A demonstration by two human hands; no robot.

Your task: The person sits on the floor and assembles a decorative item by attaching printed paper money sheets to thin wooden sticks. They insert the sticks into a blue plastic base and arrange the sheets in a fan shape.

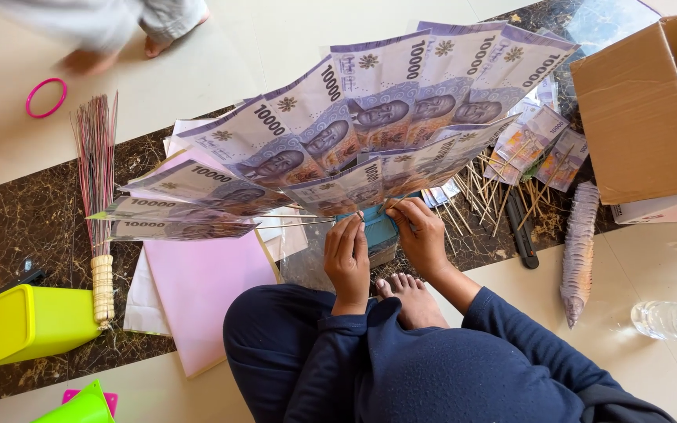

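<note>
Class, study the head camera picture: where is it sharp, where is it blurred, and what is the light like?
Head view: the fan of purple banknotes and both hands, left hand and right hand, are sharp; another person's foot at the top edge is motion-blurred; the light is soft and even, with a faint sheen on the dark marble floor strip.

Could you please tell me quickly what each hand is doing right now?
Left hand: fingers closed on the base of the banknote fan.
Right hand: fingers closed on the fan's base too.
</note>
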